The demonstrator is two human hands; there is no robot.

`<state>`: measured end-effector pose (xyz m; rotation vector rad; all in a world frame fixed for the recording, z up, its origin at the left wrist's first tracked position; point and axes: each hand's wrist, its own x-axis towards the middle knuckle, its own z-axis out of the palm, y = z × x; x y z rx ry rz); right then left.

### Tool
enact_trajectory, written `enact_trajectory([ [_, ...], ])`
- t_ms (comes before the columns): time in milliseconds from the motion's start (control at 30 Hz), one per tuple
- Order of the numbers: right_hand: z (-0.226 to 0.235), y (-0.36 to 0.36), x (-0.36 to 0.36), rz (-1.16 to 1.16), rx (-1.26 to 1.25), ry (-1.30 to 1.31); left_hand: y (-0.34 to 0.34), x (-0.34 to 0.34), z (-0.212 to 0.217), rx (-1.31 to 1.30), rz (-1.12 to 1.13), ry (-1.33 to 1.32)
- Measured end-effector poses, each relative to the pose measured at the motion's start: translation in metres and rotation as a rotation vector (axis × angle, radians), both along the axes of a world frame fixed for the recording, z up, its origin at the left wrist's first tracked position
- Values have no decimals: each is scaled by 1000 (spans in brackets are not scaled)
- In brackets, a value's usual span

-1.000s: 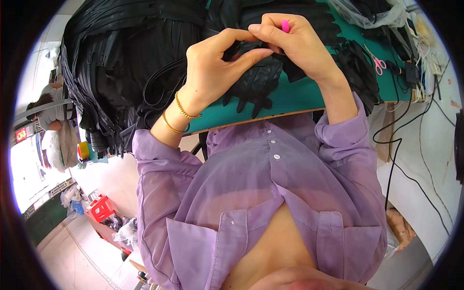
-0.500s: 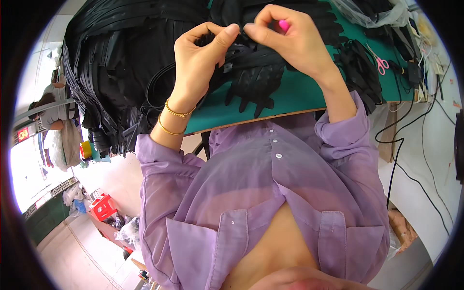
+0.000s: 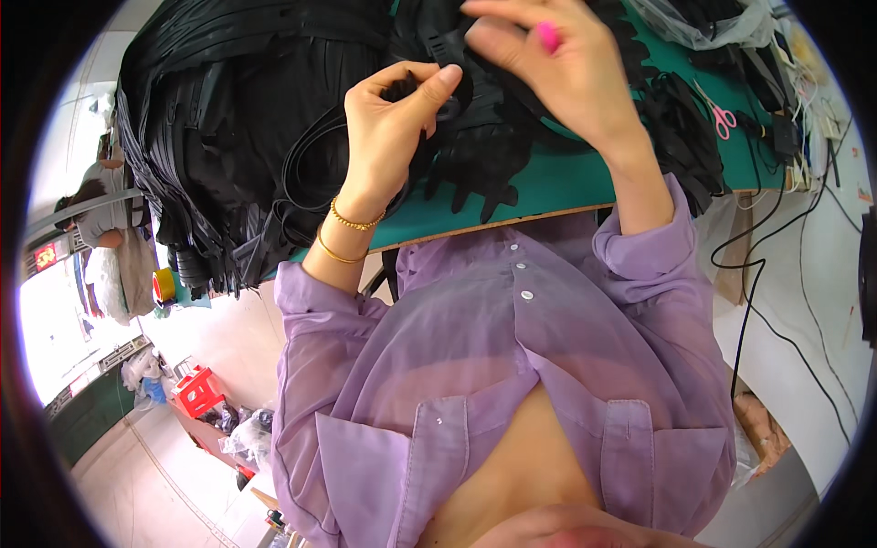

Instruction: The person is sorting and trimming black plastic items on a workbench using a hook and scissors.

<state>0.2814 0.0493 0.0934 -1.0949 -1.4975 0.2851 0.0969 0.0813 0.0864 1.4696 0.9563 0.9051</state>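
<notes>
My left hand (image 3: pixel 388 132) is closed, thumb against the curled fingers, on gathered black zipper tape whose dark folds show inside the grip. Up and to the right is my right hand (image 3: pixel 575 82), blurred by motion, its thumb and forefinger apart. A small rounded pink object (image 3: pixel 548 36) shows between the right hand's fingers; its kind cannot be made out. A large heap of black zippers (image 3: pixel 219 110) covers the table's left side. Below my hands, zipper ends (image 3: pixel 480 169) fan out over the green tabletop (image 3: pixel 566 173). Thin black loops (image 3: pixel 297 169) hang beside my left wrist.
Pink-handled scissors (image 3: pixel 722 119) lie on the right of the table near a black bundle (image 3: pixel 676 137). Clear plastic bags (image 3: pixel 722 32) sit at the far right. Black cables (image 3: pixel 754 265) hang off the right edge. A red crate (image 3: pixel 196 391) stands low on the left.
My left hand has shifted slightly right and down with the zipper tape. My right hand has moved up and right, apart from the left, its thumb and forefinger spreading.
</notes>
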Motion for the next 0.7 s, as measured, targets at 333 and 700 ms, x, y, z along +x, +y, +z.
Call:
enact_trajectory([
  [333, -2, -48, -18, 35, 91, 230, 2, 0, -9, -112, 14, -210],
  [700, -26, -45, -36, -58, 77, 135, -5, 6, -14, -38, 122, -197],
])
